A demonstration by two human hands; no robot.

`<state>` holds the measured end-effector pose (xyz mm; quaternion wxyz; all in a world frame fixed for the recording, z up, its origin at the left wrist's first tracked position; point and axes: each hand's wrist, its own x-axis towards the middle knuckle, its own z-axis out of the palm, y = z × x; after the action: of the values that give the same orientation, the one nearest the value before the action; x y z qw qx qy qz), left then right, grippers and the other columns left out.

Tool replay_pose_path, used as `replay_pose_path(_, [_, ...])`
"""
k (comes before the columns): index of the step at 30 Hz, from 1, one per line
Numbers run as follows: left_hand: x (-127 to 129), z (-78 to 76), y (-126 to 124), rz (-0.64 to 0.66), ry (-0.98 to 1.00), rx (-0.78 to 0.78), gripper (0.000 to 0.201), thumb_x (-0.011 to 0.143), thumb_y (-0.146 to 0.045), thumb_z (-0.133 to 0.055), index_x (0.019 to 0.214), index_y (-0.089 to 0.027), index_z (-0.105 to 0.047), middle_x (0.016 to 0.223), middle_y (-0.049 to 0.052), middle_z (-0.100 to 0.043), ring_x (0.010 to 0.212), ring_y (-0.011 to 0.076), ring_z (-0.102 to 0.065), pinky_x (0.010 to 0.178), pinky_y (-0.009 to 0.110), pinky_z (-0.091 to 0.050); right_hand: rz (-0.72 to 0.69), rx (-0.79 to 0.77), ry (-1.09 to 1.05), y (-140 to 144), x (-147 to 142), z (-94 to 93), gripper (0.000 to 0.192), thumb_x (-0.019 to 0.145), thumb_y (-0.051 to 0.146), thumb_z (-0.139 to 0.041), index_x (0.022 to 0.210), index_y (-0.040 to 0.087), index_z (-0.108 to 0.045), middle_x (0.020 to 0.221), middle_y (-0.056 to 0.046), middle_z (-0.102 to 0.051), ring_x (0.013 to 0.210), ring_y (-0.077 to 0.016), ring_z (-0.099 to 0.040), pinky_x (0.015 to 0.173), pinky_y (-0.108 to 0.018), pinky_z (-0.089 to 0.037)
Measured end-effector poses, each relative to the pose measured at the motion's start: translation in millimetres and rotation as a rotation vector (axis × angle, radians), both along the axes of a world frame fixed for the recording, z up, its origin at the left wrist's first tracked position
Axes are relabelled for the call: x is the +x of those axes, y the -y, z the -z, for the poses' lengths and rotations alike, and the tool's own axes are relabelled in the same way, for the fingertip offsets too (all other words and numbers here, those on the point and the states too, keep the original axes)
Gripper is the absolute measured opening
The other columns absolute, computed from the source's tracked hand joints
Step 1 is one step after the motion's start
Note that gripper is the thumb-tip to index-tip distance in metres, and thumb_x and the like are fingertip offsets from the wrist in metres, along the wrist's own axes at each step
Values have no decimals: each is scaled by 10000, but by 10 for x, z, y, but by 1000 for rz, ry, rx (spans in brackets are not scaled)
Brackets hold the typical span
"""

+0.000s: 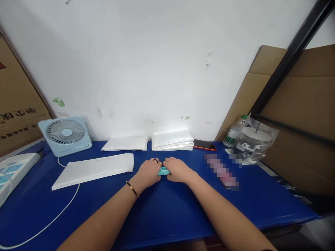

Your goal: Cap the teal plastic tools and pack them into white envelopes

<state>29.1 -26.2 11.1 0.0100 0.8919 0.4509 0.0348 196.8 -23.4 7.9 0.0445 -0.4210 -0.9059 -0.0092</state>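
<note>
Both hands close over 1 small teal object [163,171], the left hand [149,172] curled on its left side and the right hand [177,169] on its right, fingertips meeting above it. Only a sliver of teal shows between them, so what it is and whether it is open, folded or sealed cannot be told. It rests on the blue table [167,209], near the middle and toward the wall.

The work looks to be at an early or middle stage: the piece is pinned flat under both hands rather than lifted or set aside, and no finished teal pieces show anywhere on the table.

Just beyond the hands, against the wall, lie 2 stacks of white padded envelopes: a thicker stack [172,140] straight ahead and a thinner one [126,143] to its left. A third, longer white envelope [94,169] lies apart on the left, near a white cable [54,216]. A phone in a red case [205,144] touches the thicker stack's right edge. Farther out stand a pale blue desk fan [65,135] at left and a clear plastic bag [252,141] with a bottle at right.
</note>
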Motion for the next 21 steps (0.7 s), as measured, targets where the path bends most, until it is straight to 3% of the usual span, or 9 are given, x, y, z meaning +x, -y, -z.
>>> replay_pose_path(4, [7, -42, 24, -53, 34, -36, 195, 802, -251, -487, 971, -162, -526, 904, 118, -638, 840, 272, -614, 707, 358, -453, 30, -56, -170, 74, 93, -178, 264, 714, 232, -608, 973, 190, -574, 986, -64, -578, 783, -201, -578, 688, -307, -441])
replay_pose_path(7, [5, -92, 34, -130, 71, -41, 223, 826, -298, -463, 1016, -183, -483, 874, 94, -653, 773, 263, -636, 634, 330, -449, 44, -148, -625, 85, 172, -249, 418, 761, 431, -616, 1126, 245, -535, 1111, -48, -559, 962, -215, -563, 790, -309, -447])
replay_pose_path(11, [44, -118, 69, -140, 155, -25, 187, 808, -276, -468, 981, -205, -476, 860, 74, -658, 771, 258, -643, 610, 307, -441, 224, -321, -1248, 67, 26, -133, 492, 931, 530, -233, 1196, 212, -499, 1143, -89, -578, 1081, -214, -540, 881, -334, -440])
replay_pose_path(14, [54, -114, 91, -116, 185, -60, 203, 785, -250, -486, 984, -210, -483, 886, 76, -665, 787, 250, -647, 635, 303, -446, 179, -455, -1314, 90, -96, -83, 471, 915, 542, -306, 1193, 220, -509, 1145, -74, -595, 1083, -215, -544, 913, -334, -431])
replay_pose_path(16, [45, -113, 95, -138, 159, -51, 220, 763, -241, -501, 981, -213, -486, 873, 77, -666, 788, 259, -646, 636, 311, -451, 194, -330, -1285, 123, -105, -110, 429, 901, 521, -383, 1188, 232, -519, 1198, -58, -567, 1139, -215, -501, 989, -344, -373])
replay_pose_path(19, [42, -117, 104, -166, 105, -16, 221, 745, -239, -509, 965, -219, -490, 844, 73, -666, 788, 277, -644, 622, 326, -458, 265, -53, -1246, 167, -93, -147, 419, 931, 484, -329, 1222, 237, -501, 1316, -54, -470, 1263, -210, -371, 1089, -369, -243])
replay_pose_path(21, [54, -122, 122, -153, 101, -13, 208, 756, -241, -502, 963, -219, -493, 857, 71, -668, 781, 268, -647, 622, 320, -463, 232, -35, -1182, 180, -113, -137, 431, 949, 460, -273, 1258, 238, -475, 1350, -55, -436, 1294, -200, -331, 1102, -377, -225])
